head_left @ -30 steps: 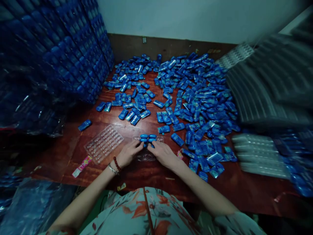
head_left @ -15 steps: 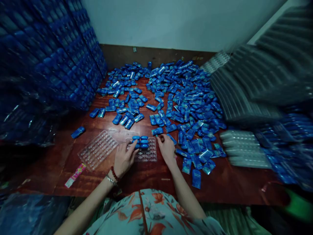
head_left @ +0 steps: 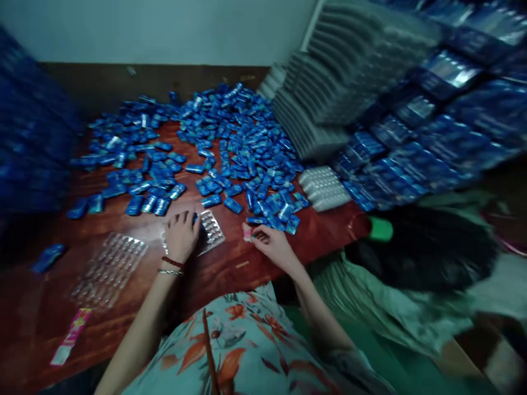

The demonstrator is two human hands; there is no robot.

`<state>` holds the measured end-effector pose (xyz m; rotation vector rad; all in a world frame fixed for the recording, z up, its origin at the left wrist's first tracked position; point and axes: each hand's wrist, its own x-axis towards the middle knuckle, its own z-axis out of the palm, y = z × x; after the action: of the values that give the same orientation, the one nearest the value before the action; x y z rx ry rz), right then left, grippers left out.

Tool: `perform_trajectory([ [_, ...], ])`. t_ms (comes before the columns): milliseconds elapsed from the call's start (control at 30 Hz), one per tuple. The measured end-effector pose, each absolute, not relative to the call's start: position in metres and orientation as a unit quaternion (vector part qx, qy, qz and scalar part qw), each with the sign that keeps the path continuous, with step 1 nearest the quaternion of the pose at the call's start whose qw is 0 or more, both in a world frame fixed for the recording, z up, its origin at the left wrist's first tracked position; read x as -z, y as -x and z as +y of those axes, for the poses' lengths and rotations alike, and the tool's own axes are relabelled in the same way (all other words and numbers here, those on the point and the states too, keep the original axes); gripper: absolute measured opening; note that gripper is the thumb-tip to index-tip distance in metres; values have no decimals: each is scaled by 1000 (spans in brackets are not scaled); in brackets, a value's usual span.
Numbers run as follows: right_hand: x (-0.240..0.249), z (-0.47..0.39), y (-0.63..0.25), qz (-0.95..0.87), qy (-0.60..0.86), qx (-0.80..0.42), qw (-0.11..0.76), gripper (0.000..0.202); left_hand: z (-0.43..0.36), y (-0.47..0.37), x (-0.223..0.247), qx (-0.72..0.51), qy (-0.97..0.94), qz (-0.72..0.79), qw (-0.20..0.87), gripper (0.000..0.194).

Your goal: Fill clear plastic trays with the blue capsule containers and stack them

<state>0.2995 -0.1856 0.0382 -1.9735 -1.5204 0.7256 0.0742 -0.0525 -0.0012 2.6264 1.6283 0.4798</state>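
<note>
My left hand (head_left: 182, 236) arches over a clear blister tray (head_left: 212, 230), its fingers curled down around small blue packs (head_left: 195, 219) that it mostly covers. How many packs lie under it is hidden. To the right of the tray, my right hand (head_left: 272, 245) is closed, its fingertips at a small pink-and-white strip (head_left: 247, 232) on the table. Motion blur softens that grip. Another clear blister tray (head_left: 111, 269) lies flat to the left, with a pink and yellow strip (head_left: 72, 337) below it.
Many loose blue packs (head_left: 239, 137) are heaped across the back of the red-brown table (head_left: 222, 269). Stacked grey trays (head_left: 321, 93) and filled blue packages (head_left: 411, 153) rise on the right. More blue stacks (head_left: 33, 131) stand at left. A green object (head_left: 381, 229) sits by the right edge.
The view has swung to the right. My left hand now covers the blue packs that showed in the tray. My right hand has moved away from the tray to the pink-and-white strip.
</note>
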Motion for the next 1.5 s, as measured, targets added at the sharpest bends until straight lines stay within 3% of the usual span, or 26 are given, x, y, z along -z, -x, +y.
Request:
perform_trajectory([
  [100,-52,-272,-346,-484,734,-341,332,15,-51,-77,-2,-144,-839,525,13,47],
  [233,-30,-350,-384,-424,798,-363,228,18,-54,-82,-5,-134,-831,540,8,48],
  [333,-6,-362,-394,-395,851,-325,116,23,-54,-80,-5,-122,-829,545,11,48],
  [433,-6,-344,-400,-390,886,-242,64,19,-52,-74,-5,-154,-834,529,21,49],
  [600,-32,-267,-399,-460,857,-160,169,24,-66,-91,-12,-283,-855,435,14,32],
  [767,-29,-193,-380,-528,825,-192,67,20,-98,-179,-12,-120,-963,234,58,30],
  [967,-8,-178,-371,-510,842,-170,27,31,-101,-236,-10,-12,-975,205,81,24],
  [1033,-2,-185,-369,-511,844,-153,58,28,-102,-218,-13,-40,-970,217,98,29],
  [1133,5,-197,-363,-517,817,-147,208,27,-112,-160,-18,-184,-927,271,182,33],
  [1233,4,-197,-343,-547,733,-226,334,29,-127,-87,-17,-339,-833,353,260,26],
  [1367,-5,-168,-292,-644,620,-292,340,24,-137,-21,-3,-413,-740,484,220,21],
  [1500,-4,-126,-250,-756,530,-252,291,25,-129,-10,21,-408,-754,481,183,22],
])
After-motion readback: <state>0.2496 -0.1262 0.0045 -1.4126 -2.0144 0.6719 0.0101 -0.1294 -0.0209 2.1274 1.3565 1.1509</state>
